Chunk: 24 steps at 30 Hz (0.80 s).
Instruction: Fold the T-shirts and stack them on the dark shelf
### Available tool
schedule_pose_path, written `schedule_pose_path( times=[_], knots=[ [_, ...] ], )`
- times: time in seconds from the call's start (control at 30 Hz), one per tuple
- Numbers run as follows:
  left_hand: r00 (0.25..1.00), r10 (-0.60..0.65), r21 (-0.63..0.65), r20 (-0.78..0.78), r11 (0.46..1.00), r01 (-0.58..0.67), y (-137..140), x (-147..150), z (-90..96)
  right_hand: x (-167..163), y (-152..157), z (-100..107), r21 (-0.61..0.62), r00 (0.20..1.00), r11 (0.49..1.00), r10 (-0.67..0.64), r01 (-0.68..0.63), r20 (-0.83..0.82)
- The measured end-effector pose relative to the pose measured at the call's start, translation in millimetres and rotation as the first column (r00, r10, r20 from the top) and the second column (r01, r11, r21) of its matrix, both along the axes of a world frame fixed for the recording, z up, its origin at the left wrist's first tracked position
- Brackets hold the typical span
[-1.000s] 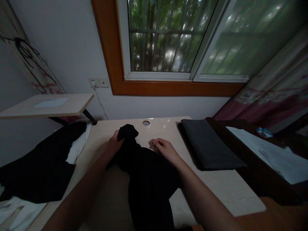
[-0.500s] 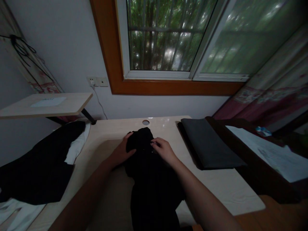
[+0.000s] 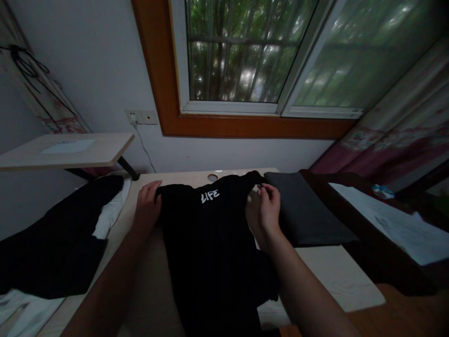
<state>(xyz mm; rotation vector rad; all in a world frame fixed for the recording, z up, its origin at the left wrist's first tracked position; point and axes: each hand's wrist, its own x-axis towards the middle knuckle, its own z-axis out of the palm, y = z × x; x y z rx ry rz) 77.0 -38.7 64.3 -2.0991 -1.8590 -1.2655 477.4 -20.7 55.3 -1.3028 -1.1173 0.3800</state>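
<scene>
A black garment (image 3: 210, 248) with white lettering (image 3: 209, 195) near its far edge lies spread along the table, running toward me; its near end leaves the picture. My left hand (image 3: 148, 206) grips the far left corner between thumb and fingers. At the far right corner, my right hand (image 3: 269, 203) pinches the cloth. The far edge between my hands dips slightly. Just beyond my right hand is a folded dark grey cloth item (image 3: 308, 210). It is too dark to tell what kind of garment I hold.
The pale tabletop (image 3: 336, 271) has a round cable hole (image 3: 212, 178) near its back edge. Black clothing (image 3: 59, 238) over white cloth (image 3: 108, 220) lies at left, below a raised shelf (image 3: 115, 145). A dark brown surface with a pale sheet (image 3: 393, 220) stands at right.
The bunched far end of the black garment has been drawn out wide, showing the white lettering. My left hand has moved left and my right hand right, both slightly farther away.
</scene>
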Motion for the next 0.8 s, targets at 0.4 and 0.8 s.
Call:
schedule_pose_path(
  times=[0.4, 0.8],
  knots=[
    [0.862, -0.448, -0.346, -0.236, 0.868, 0.356, -28.5, 66.1, -2.3, -31.1, -12.7, -3.9, -0.189, 0.758, 0.905, 0.422, -0.381, 0.497],
    [0.918, -0.192, -0.320, -0.347, 0.944, 0.076, -8.2, 24.6, -23.1, -26.4, -10.0, -13.8, -0.353, 0.745, 0.840, 0.534, -0.412, 0.401]
  ],
)
